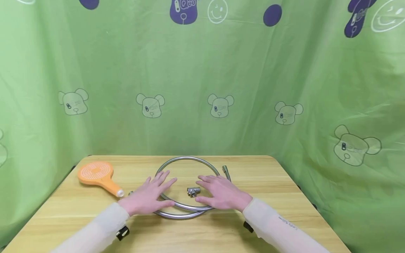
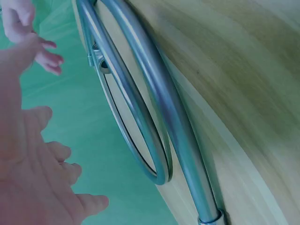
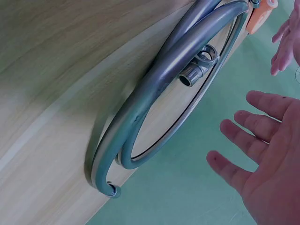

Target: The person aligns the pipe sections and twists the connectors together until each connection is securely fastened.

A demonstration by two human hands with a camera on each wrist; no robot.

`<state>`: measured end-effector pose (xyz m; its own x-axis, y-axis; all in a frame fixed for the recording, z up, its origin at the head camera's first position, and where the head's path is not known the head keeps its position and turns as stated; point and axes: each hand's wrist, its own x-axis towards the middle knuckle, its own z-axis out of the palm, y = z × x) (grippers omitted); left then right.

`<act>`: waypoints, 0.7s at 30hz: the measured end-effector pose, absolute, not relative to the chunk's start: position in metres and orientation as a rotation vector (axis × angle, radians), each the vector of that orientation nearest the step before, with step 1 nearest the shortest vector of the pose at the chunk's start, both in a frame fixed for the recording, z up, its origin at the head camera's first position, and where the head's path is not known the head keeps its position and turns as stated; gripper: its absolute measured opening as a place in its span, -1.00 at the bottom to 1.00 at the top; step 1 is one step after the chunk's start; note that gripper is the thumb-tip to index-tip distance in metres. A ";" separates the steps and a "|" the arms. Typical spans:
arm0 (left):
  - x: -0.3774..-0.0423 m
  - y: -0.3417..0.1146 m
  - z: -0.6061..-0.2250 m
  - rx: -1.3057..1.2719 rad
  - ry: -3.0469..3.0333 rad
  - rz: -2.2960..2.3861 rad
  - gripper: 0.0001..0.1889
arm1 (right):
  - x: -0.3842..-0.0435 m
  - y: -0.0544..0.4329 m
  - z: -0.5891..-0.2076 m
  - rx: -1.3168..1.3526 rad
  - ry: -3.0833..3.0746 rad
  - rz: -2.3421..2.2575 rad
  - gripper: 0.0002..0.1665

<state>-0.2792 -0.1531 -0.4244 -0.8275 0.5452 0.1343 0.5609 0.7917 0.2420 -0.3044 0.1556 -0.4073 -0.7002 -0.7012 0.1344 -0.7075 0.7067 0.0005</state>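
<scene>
Left hand (image 1: 148, 196): held spread above the coiled hose (image 2: 161, 89)
Right hand (image 1: 221, 193): likewise held spread, near the metal tee (image 1: 193, 192)
Tee: ringed by the hose
Orange shower head (image 1: 96, 174): laid at left

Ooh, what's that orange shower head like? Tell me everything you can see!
The orange shower head looks like smooth plastic. Its round face points up, covered in pale dots, and its straight handle ends in a white tip. It lies on the wooden table near the far left corner, tip slanting toward the person's left hand. Neither hand holds it.
</scene>
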 end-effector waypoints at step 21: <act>-0.279 -0.212 -0.412 -0.384 -2.768 -0.805 -0.74 | -0.310 0.129 -0.411 1.260 -2.628 0.158 -0.46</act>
<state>-0.2795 -0.2118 -0.4121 -0.9384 0.1841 0.2925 0.3123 0.8143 0.4893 -0.3103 0.1291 -0.4114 -0.6073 -0.7557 0.2450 -0.7796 0.6263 -0.0010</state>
